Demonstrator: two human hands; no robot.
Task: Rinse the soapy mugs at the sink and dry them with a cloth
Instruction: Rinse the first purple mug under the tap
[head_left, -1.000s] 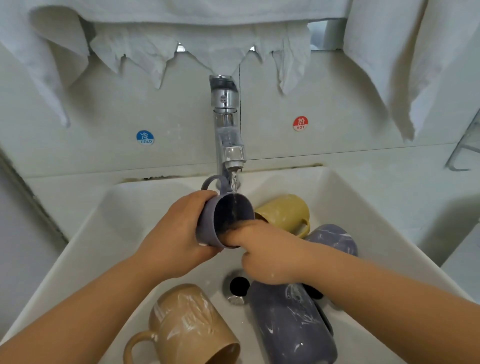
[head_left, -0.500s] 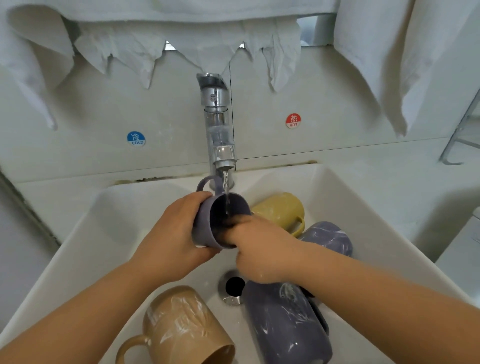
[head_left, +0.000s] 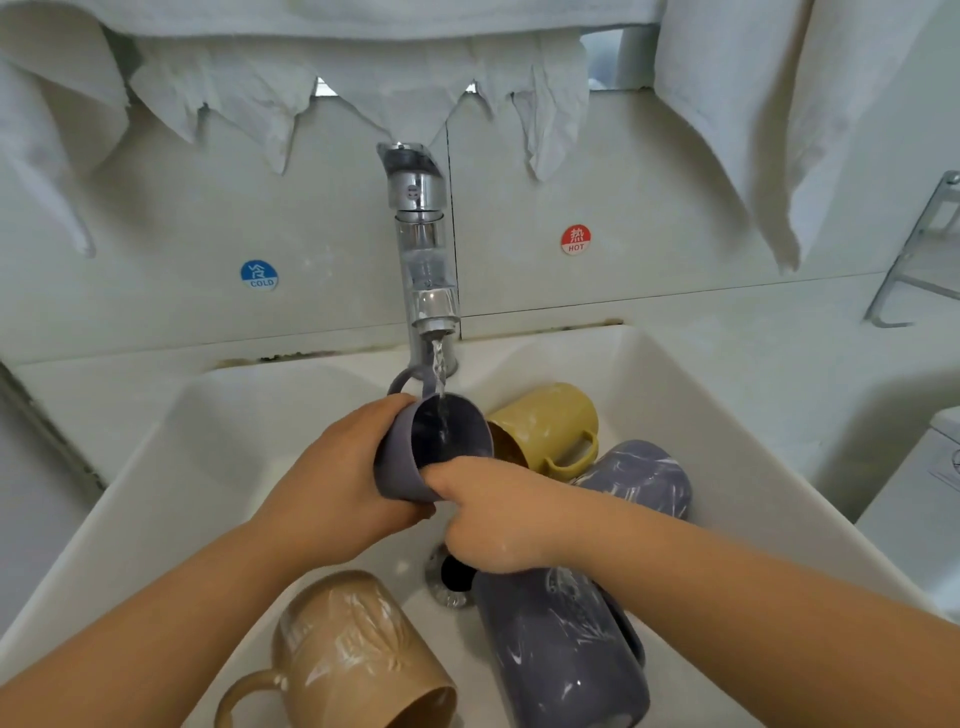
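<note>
The white sink (head_left: 691, 415) slopes in steeply from its left, right and back walls, and most of its floor is taken up: a tan mug (head_left: 358, 660) lies on its side at the near left with its mouth toward the camera, a large purple mug (head_left: 561, 660) streaked with suds lies beside it on the right, and a yellow mug (head_left: 545, 421) and another sudsy purple mug (head_left: 639, 475) lie against the right wall. The open room is the bare left slope of the basin. The drain (head_left: 449, 582) shows between the near mugs. Over the middle, under the faucet (head_left: 423, 249), the small purple mug (head_left: 410, 457) is held above the basin, tilted, its mouth up and toward the right, its handle at the back beside the spout. Water runs into it. The left hand (head_left: 337, 499) has its grip wrapped round the mug's body; the right hand (head_left: 498, 514) pinches the rim, fingers inside. White cloths (head_left: 743, 104) hang along the wall above.
</note>
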